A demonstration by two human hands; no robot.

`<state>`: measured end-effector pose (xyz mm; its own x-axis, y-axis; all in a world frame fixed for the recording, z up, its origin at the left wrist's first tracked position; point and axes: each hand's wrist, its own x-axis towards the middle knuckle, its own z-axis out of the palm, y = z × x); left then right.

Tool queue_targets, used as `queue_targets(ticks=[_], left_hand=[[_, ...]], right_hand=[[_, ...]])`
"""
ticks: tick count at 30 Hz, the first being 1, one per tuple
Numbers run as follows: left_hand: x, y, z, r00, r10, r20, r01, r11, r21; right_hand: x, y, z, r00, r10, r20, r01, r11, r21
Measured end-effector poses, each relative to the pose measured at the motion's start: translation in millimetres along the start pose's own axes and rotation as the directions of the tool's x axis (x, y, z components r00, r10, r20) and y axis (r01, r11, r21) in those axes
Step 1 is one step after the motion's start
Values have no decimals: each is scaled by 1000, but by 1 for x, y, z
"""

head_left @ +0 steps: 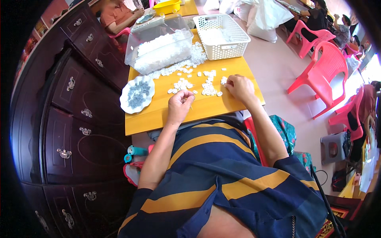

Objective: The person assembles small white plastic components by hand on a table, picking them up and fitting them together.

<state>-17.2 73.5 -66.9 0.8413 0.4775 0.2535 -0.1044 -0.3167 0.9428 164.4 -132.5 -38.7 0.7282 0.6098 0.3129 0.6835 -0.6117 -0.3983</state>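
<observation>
My left hand (180, 105) is closed in a pinch above the near part of the yellow table (214, 107). A thin, light sliver shows under its fingertips, too small to name. A small white plastic piece (195, 92) lies by its fingers. Over the table's right side, my right hand (241, 87) is closed with fingertips down, touching or just beside some white pieces (224, 80); whatever it grips is hidden. Between the hands lie loose groups of white pieces (208, 87). To the left, a scalloped white dish (124, 97) holds many small grey parts (139, 95).
A clear bin (137, 43) heaped with white pieces and a white perforated basket (226, 51) stand at the table's far side. Dark drawers (67, 119) rise close on the left. Pink chairs (329, 59) and white sacks (264, 29) are beyond. Other people sit farther off.
</observation>
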Motion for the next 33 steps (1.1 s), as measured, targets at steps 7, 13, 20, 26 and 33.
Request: queue_targets(ticks=[7,13,20,26,33], left_hand=[[-2,15,3,997,-83,8,83,981,-176],[-2,22,-2,983,-178,48,184,939,-291],[0,23,1,964,-198,177,260,844,-469],[-5,22,11,958,-179,225,263,862,-434],[-8,23,14,962,-158,224,239,886,-398]], right_hand=[[-1,-21,-16,990,-101,-95,116,977,177],[-13,-55,-33,993,-117,4,99,852,514],[-46,-56,-7,981,-44,188,-120,627,770],[-52,-58,16,978,9,207,-187,463,866],[-57,-60,25,974,-12,227,-192,488,851]])
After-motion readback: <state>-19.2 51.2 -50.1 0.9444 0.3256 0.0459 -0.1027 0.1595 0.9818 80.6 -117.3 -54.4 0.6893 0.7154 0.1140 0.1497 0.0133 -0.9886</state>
